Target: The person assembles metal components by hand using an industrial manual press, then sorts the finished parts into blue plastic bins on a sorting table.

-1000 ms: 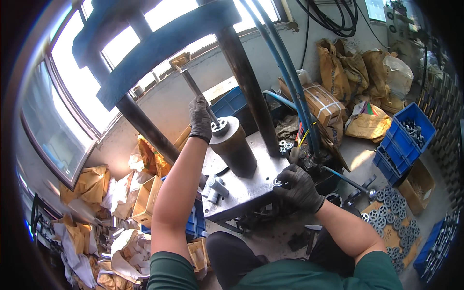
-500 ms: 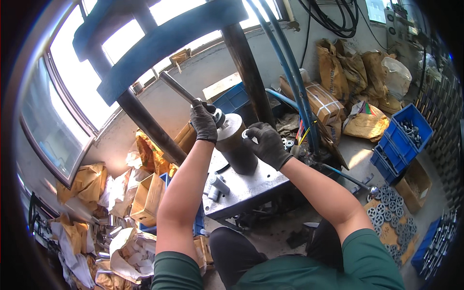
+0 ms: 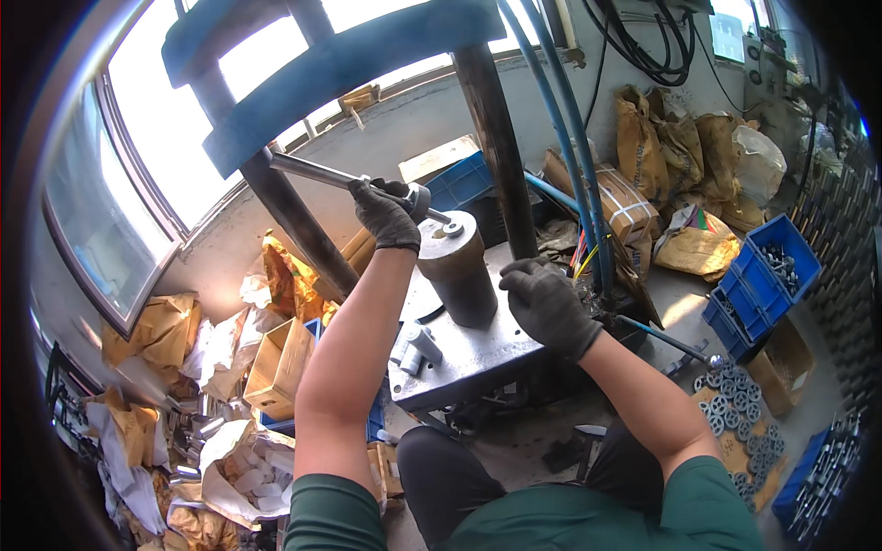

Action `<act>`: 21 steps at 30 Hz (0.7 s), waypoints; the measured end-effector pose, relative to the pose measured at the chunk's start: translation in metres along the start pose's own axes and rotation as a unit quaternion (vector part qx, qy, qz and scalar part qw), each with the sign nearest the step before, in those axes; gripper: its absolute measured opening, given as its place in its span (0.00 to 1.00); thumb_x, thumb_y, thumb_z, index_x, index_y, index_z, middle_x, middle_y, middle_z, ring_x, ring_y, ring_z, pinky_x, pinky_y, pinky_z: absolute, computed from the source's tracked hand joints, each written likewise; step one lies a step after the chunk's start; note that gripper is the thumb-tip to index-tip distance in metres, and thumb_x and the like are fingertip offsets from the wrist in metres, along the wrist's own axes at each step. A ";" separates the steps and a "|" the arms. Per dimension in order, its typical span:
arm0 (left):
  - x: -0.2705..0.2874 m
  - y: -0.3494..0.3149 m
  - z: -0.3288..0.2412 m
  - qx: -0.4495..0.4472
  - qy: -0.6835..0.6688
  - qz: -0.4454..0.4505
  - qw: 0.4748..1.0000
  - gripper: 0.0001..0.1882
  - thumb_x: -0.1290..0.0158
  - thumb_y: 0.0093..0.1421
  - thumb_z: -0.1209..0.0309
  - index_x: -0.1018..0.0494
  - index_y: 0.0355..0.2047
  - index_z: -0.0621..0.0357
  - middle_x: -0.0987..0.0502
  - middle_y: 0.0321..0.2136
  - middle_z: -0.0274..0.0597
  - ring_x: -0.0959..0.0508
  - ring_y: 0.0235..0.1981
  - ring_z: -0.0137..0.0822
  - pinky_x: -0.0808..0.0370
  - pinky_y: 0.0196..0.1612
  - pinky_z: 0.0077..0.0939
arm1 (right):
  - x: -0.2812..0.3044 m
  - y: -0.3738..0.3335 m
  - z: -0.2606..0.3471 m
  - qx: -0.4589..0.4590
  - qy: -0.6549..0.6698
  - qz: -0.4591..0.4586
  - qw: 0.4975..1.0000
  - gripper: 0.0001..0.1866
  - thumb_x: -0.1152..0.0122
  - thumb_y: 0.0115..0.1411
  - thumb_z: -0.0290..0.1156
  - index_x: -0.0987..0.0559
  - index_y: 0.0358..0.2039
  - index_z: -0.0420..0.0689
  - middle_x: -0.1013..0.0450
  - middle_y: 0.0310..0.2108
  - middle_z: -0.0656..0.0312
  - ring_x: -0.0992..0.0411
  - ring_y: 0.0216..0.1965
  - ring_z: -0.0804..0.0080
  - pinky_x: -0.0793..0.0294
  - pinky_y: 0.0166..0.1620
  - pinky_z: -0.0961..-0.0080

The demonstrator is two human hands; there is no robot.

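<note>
My left hand (image 3: 386, 216), in a dark glove, is closed around a long metal shaft (image 3: 317, 172). A thick round collar (image 3: 419, 203) sits on the shaft beside my fingers, and its thin end slants down towards a dark steel cylinder (image 3: 462, 289). On top of that upright cylinder lies a small metal ring (image 3: 453, 230), close to the shaft's tip; whether they touch I cannot tell. My gloved right hand (image 3: 551, 303) is to the right of the cylinder, apart from it, fingers curled together with nothing visible in them. Short grey cylindrical parts (image 3: 418, 349) rest on the metal press table (image 3: 450, 372).
A blue press frame (image 3: 349, 78) on dark posts (image 3: 496, 151) stands around the table. Blue hoses (image 3: 574, 151) hang at the right, above a lever with a ball end (image 3: 715, 362). Blue bins (image 3: 770, 266), ring parts (image 3: 735, 404) and a wooden box (image 3: 278, 372) surround the table.
The small ring has gone from my right fingers onto the cylinder top. My right hand has drawn away to the right and down. The shaft has tipped from steep to flatter, its collar still raised.
</note>
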State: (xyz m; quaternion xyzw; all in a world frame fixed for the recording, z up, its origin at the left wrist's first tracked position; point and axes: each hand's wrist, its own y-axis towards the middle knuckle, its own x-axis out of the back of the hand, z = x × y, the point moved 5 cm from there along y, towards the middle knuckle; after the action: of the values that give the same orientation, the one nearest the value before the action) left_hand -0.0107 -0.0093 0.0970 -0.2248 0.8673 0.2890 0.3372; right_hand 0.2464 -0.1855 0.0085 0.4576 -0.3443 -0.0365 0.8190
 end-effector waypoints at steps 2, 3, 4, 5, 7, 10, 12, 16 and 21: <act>-0.003 -0.003 0.006 0.009 0.021 0.006 1.000 0.25 0.53 0.78 0.45 0.31 0.37 0.54 0.26 0.20 0.39 0.25 0.18 0.35 0.25 0.22 0.30 | 0.050 -0.035 0.024 0.030 -0.053 0.068 0.996 0.08 0.35 0.60 0.32 0.15 0.38 0.46 0.17 0.46 0.55 0.20 0.47 0.50 0.22 0.56 0.52; -0.005 -0.004 0.008 0.011 0.039 0.010 0.999 0.25 0.53 0.78 0.45 0.31 0.37 0.55 0.26 0.20 0.40 0.25 0.18 0.36 0.25 0.21 0.31 | 0.079 -0.046 0.036 0.079 -0.101 0.086 0.988 0.08 0.36 0.60 0.33 0.16 0.38 0.45 0.17 0.46 0.55 0.20 0.47 0.50 0.23 0.56 0.52; -0.006 -0.005 0.010 0.014 0.059 0.013 0.998 0.25 0.53 0.79 0.44 0.31 0.37 0.55 0.27 0.20 0.40 0.26 0.17 0.36 0.24 0.21 0.31 | 0.103 -0.056 0.041 0.077 -0.138 0.132 0.979 0.09 0.36 0.59 0.33 0.16 0.37 0.44 0.17 0.45 0.54 0.20 0.47 0.50 0.24 0.57 0.51; -0.007 -0.009 0.013 0.024 0.061 0.025 0.998 0.25 0.54 0.79 0.45 0.31 0.37 0.55 0.27 0.20 0.40 0.26 0.16 0.36 0.24 0.20 0.32 | 0.125 -0.065 0.046 0.090 -0.176 0.167 0.966 0.10 0.36 0.58 0.34 0.16 0.37 0.43 0.17 0.44 0.53 0.19 0.47 0.50 0.25 0.58 0.51; -0.012 -0.014 0.016 0.038 0.064 0.047 0.996 0.25 0.54 0.79 0.45 0.31 0.37 0.56 0.28 0.20 0.40 0.28 0.15 0.35 0.23 0.18 0.34 | 0.163 -0.078 0.048 0.090 -0.253 0.222 0.937 0.12 0.35 0.57 0.36 0.16 0.36 0.42 0.17 0.42 0.52 0.19 0.46 0.51 0.25 0.57 0.50; -0.019 -0.020 0.017 0.019 0.076 0.072 0.994 0.28 0.52 0.77 0.41 0.31 0.37 0.56 0.27 0.21 0.41 0.27 0.17 0.35 0.21 0.19 0.36 | 0.199 -0.103 0.028 0.014 -0.337 0.349 0.874 0.12 0.33 0.56 0.38 0.15 0.34 0.42 0.18 0.39 0.52 0.19 0.45 0.51 0.24 0.53 0.51; -0.023 -0.022 0.020 0.009 0.090 0.098 0.991 0.29 0.53 0.77 0.40 0.30 0.37 0.55 0.27 0.21 0.41 0.26 0.19 0.35 0.21 0.19 0.35 | 0.210 -0.116 0.015 -0.036 -0.317 0.364 0.875 0.12 0.33 0.57 0.38 0.14 0.34 0.42 0.19 0.37 0.51 0.20 0.45 0.51 0.24 0.52 0.51; -0.029 -0.012 0.027 -0.019 0.123 0.111 0.986 0.28 0.54 0.78 0.41 0.32 0.39 0.57 0.30 0.20 0.37 0.27 0.17 0.33 0.29 0.18 0.32 | 0.205 -0.117 0.000 -0.012 -0.289 0.271 0.918 0.08 0.34 0.59 0.33 0.17 0.32 0.42 0.21 0.35 0.52 0.20 0.40 0.50 0.22 0.45 0.54; -0.035 -0.009 0.031 -0.036 0.126 0.146 0.981 0.29 0.54 0.78 0.40 0.35 0.37 0.55 0.35 0.17 0.35 0.32 0.14 0.32 0.31 0.16 0.33 | 0.187 -0.051 -0.040 0.084 -0.320 0.083 0.940 0.05 0.36 0.63 0.32 0.21 0.34 0.45 0.22 0.34 0.52 0.21 0.36 0.51 0.23 0.41 0.53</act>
State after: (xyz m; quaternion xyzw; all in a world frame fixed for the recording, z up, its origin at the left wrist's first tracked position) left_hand 0.0320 0.0111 0.1001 -0.1426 0.9155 0.3349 0.1712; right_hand 0.4257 -0.2558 0.0549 0.4584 -0.6273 -0.0836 0.6240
